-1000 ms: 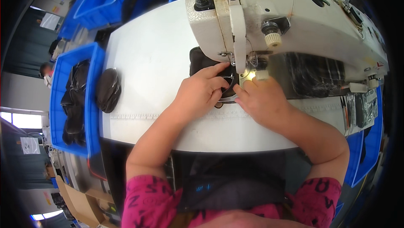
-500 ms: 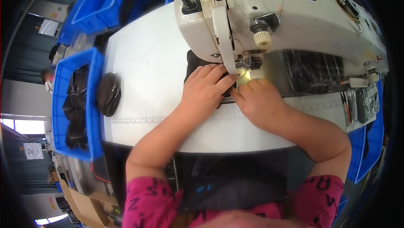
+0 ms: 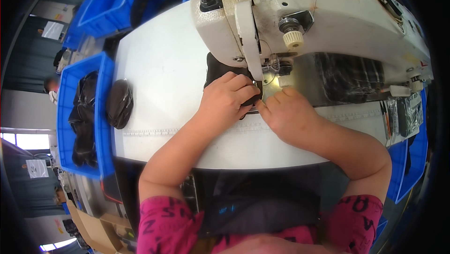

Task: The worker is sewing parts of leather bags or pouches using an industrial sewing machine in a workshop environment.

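Observation:
A piece of black fabric (image 3: 219, 68) lies on the sewing machine's bed, partly under my left hand (image 3: 227, 96). The fingers of that hand are bent over the cloth and grip its near edge beside the needle area. Close by on the right, my right hand (image 3: 287, 115) is closed, with thumb and forefinger at the fabric's right edge; what sits between those fingertips is mostly hidden. Above both hands is the head of a white sewing machine (image 3: 218, 33), with its presser foot and needle largely covered by the lever and my fingers.
A blue bin (image 3: 107, 76) with black pieces stands left of the white table (image 3: 159, 66). Next to it lies a black bundle (image 3: 119, 104). Right of the needle, a black wrapped stack (image 3: 351, 78) sits beneath the machine arm. A printed ruler strip (image 3: 154, 132) runs along the front.
My left fingers have drawn back a little to the left and curled more, uncovering more of the black fabric near the needle. My right hand stays nearly in place.

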Available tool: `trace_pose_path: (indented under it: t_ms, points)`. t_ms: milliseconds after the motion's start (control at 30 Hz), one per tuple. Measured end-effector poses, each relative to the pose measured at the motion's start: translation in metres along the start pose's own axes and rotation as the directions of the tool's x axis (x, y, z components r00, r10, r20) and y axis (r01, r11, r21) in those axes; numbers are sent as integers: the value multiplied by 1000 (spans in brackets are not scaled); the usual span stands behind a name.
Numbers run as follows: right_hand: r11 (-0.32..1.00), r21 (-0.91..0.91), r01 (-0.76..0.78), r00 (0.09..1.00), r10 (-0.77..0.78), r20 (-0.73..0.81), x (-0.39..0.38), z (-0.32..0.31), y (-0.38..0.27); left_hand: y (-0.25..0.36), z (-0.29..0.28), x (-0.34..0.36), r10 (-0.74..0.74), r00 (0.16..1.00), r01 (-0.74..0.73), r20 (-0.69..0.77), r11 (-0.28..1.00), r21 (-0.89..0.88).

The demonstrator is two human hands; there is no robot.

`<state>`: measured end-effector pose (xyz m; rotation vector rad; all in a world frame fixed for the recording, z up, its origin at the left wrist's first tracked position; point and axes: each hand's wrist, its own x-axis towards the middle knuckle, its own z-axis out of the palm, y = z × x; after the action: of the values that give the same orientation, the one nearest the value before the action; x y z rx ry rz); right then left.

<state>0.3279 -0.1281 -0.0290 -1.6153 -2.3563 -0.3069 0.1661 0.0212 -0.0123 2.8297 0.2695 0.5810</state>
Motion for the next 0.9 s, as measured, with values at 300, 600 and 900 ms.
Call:
trace_pose_path:
  t_ms: [300,600,900]
  points:
    - [1000,27,14,995,-17,96,1,-5,1,8,-5,-4,21,1000,-21,6,1000,-18]
    - [1000,20,-16,997,15,70,4,-3,4,7,-1,-4,-76,997,77,26,997,-28]
    - [991,-34,-126,991,128,47,8,7,10,-4,9,6,-23,994,27,-110,999,40]
